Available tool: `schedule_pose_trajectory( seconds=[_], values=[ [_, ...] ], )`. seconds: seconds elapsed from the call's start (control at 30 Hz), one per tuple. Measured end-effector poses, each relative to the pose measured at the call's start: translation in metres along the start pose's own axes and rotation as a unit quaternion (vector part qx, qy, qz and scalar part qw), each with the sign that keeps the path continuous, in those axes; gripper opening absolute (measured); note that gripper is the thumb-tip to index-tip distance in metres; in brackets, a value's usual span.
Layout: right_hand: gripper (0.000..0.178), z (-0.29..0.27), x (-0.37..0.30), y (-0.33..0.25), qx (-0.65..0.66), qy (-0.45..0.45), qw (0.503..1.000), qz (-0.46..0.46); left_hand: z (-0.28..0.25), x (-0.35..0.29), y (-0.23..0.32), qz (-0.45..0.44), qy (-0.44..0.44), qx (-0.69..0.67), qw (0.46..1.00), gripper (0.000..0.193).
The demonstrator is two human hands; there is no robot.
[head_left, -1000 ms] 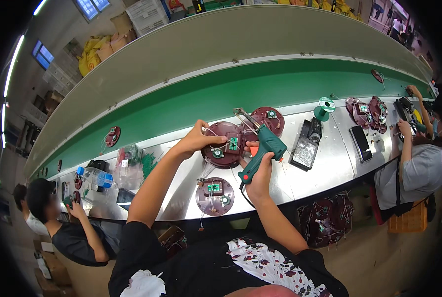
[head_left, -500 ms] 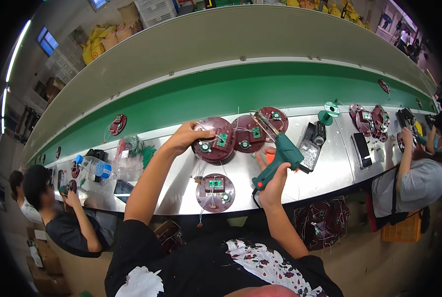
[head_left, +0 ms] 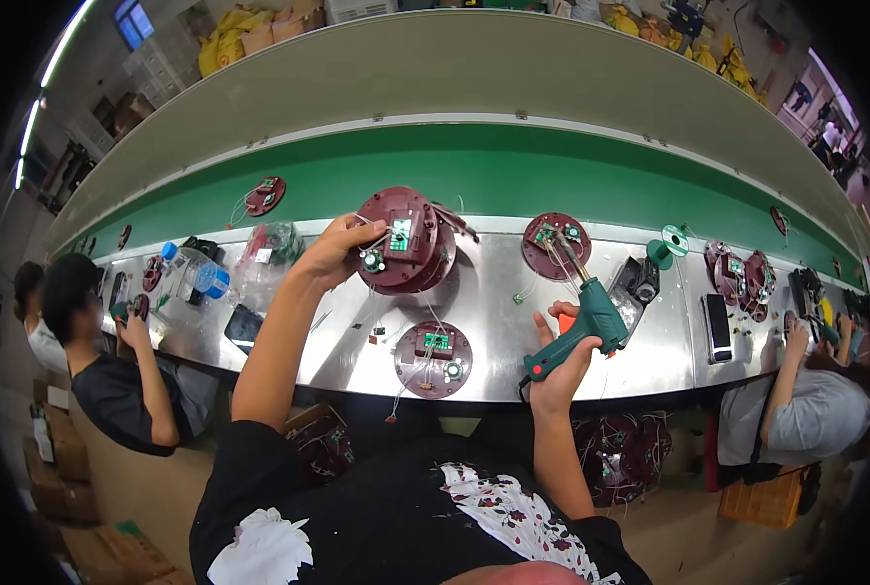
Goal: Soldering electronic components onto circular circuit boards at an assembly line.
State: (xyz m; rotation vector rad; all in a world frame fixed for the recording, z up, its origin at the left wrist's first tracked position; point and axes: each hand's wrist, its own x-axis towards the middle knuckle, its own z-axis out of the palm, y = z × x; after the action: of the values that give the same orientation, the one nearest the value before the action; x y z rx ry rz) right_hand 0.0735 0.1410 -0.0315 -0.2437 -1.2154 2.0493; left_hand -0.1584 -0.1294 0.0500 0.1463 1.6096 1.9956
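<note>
My left hand (head_left: 339, 252) grips the left edge of a stack of maroon round discs, its thumb over the top disc (head_left: 386, 268). That disc carries a green circuit board, a small round part and thin wires; more discs show beneath it, tilted above the bench. My right hand (head_left: 560, 385) holds a green soldering gun (head_left: 596, 327), its metal tip pointing up and away, in front of a maroon disc (head_left: 534, 261) at the back of the bench. Whether the tip touches that disc I cannot tell. Nearer me lies another wired disc (head_left: 425, 372).
A green-and-white solder spool (head_left: 673, 240) and a black stand (head_left: 640, 283) sit right of the gun. Farther right are a phone (head_left: 717, 327) and more discs (head_left: 737, 273). A water bottle (head_left: 209, 281) and plastic bag (head_left: 264, 258) lie left. Co-workers sit on both sides.
The middle disc has left its bench spot, and the stack in my left hand is now thicker and tilted. My right hand has moved the soldering gun right. The view has shifted slightly.
</note>
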Motion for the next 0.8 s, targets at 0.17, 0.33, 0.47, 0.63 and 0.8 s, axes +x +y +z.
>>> schedule_pose_trajectory(
  seconds=[0.17, 0.33, 0.47, 0.63, 0.8],
  values=[
    [0.073, -0.005, -0.004, -0.004, 0.003, -0.007, 1.0, 0.011, 0.001, -0.028, 0.007, 0.06, -0.055, -0.093, 0.992, 0.053],
    [0.074, -0.005, -0.007, -0.01, -0.002, -0.013, 1.0, 0.029, -0.009, -0.083, 0.017, 0.131, -0.032, -0.077, 0.988, 0.061],
    [0.075, -0.009, -0.008, -0.009, -0.003, -0.007, 0.999, 0.042, -0.013, -0.144, 0.011, 0.198, -0.006, -0.06, 0.978, 0.071],
    [0.076, -0.011, -0.008, -0.012, 0.003, -0.046, 0.997, 0.058, -0.025, -0.26, -0.022, 0.232, 0.09, -0.096, 0.964, 0.091],
    [0.077, -0.011, -0.012, -0.008, -0.023, -0.081, 0.994, 0.064, -0.038, -0.363, -0.092, 0.283, 0.187, -0.124, 0.933, 0.082]
  ],
)
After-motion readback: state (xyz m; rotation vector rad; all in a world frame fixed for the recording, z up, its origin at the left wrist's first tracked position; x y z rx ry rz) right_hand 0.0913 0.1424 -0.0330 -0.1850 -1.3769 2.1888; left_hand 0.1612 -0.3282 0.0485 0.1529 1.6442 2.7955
